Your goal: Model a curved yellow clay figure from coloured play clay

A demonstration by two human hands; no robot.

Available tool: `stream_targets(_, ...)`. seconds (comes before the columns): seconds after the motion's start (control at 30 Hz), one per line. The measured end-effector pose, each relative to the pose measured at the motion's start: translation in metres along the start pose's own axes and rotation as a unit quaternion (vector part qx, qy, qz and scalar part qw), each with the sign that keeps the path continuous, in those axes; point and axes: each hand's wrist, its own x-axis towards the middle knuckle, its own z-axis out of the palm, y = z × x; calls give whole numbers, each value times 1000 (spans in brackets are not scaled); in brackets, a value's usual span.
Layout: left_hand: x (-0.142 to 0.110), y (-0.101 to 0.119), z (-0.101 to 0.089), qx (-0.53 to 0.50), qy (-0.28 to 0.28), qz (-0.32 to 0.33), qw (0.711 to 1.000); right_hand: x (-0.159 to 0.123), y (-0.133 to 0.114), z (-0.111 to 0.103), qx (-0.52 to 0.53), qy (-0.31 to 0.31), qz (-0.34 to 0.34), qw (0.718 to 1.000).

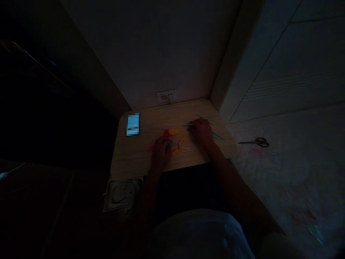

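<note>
The scene is very dark. My left hand [161, 150] rests curled on a small wooden table [134, 158], its fingers over a green piece and next to a red piece [165, 133]. An orange blob [174, 132] and an orange wavy strip [180, 144] lie between my hands. My right hand [202, 131] lies on the table with fingers bent, its fingertips on a thin stick [188, 125]. More thin blue-green sticks [218, 136] lie under and beside that hand. A small pink piece [150, 146] sits left of my left hand.
A lit phone [133, 124] lies at the table's back left. A wall socket [166, 96] sits behind the table. Red-handled scissors [257, 142] lie on the pale surface to the right. A whitish bag or wrapper [121, 194] lies on the floor below the table's left front.
</note>
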Motion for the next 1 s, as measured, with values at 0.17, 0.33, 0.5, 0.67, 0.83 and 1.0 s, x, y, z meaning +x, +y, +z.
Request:
stream_targets(0.17,1,1,-1,29,-4,-2,1000,8,15,4,-18,-60,-42,997)
stream_targets(0.33,2,5,-1,63,15,-3,998,6,16,4,-29,-58,-57,996)
stream_targets(0.5,6,2,2,74,45,-10,996,1,16,-1,-1,-45,-50,998)
stream_targets(0.67,14,-2,5,69,59,-18,996,-1,11,-10,38,-21,-46,998)
stream_targets(0.83,20,0,5,86,50,-34,994,-1,4,-14,94,-2,-48,994)
stream_targets(1.0,21,6,1,114,23,-34,993,-6,-11,-10,161,-20,-52,985)
